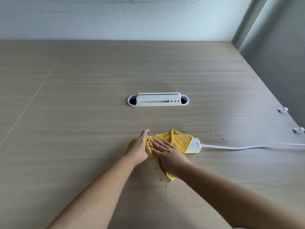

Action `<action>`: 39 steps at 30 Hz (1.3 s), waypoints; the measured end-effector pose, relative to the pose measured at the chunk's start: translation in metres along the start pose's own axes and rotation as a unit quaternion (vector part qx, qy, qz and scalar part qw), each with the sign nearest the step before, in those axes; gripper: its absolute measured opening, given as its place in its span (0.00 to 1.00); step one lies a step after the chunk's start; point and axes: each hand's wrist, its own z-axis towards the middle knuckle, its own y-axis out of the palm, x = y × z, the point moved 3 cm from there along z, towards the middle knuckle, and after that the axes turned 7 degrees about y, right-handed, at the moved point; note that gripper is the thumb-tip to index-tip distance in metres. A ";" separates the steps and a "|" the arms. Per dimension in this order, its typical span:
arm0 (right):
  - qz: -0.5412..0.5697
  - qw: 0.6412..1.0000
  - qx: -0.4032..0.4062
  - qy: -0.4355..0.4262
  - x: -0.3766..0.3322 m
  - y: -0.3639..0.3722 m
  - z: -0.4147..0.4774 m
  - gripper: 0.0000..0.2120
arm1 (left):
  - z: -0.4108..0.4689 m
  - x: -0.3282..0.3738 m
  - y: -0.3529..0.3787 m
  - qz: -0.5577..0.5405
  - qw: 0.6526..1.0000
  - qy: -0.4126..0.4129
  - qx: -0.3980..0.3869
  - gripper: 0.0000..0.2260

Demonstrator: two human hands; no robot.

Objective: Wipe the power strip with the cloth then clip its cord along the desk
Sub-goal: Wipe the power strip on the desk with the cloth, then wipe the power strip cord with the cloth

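Observation:
A yellow cloth [179, 140] lies draped over a white power strip [194, 147] on the wooden desk [82, 113]; only the strip's right end shows. My right hand [170, 156] presses flat on the cloth, fingers spread toward the left. At the strip's left end, my left hand [139, 146] grips the strip through the cloth's edge. The white cord [247, 147] runs from the strip's right end to the desk's right edge. Two white cable clips [283, 110] [298, 130] sit near that right edge.
A white oval cable grommet [157, 99] with a raised cover is set into the desk beyond the hands. Dark crumbs [219, 136] lie scattered right of the strip, and more crumbs [162, 179] lie near my right wrist. A pale wall stands behind the desk.

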 end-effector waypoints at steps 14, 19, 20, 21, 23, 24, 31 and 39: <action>0.103 0.933 0.151 0.310 0.120 -0.019 -0.129 0.30 | 0.000 0.011 0.000 0.043 0.999 0.024 -0.022 0.28; 0.148 0.914 0.172 0.336 0.104 -0.029 -0.119 0.30 | 0.005 0.045 0.005 0.129 0.989 0.062 -0.029 0.27; 0.147 0.930 0.133 0.310 0.099 -0.022 -0.114 0.31 | 0.006 0.049 0.006 0.139 0.988 0.058 -0.029 0.26; 0.133 0.942 0.103 0.292 0.098 -0.014 -0.114 0.31 | 0.007 0.052 0.007 0.149 0.987 0.052 -0.032 0.25; 0.088 0.945 0.074 0.305 0.110 -0.009 -0.126 0.32 | 0.010 0.054 0.006 0.162 0.985 0.040 -0.045 0.25; 0.083 0.933 0.075 0.342 0.120 -0.012 -0.137 0.32 | 0.010 0.055 0.006 0.166 0.984 0.036 -0.052 0.25; 0.170 0.829 0.204 0.492 0.156 -0.045 -0.192 0.21 | 0.020 0.098 0.018 0.186 0.974 0.083 -0.097 0.38; 0.155 0.910 0.144 0.356 0.124 -0.046 -0.131 0.14 | 0.048 0.159 0.058 0.214 0.966 0.113 -0.086 0.24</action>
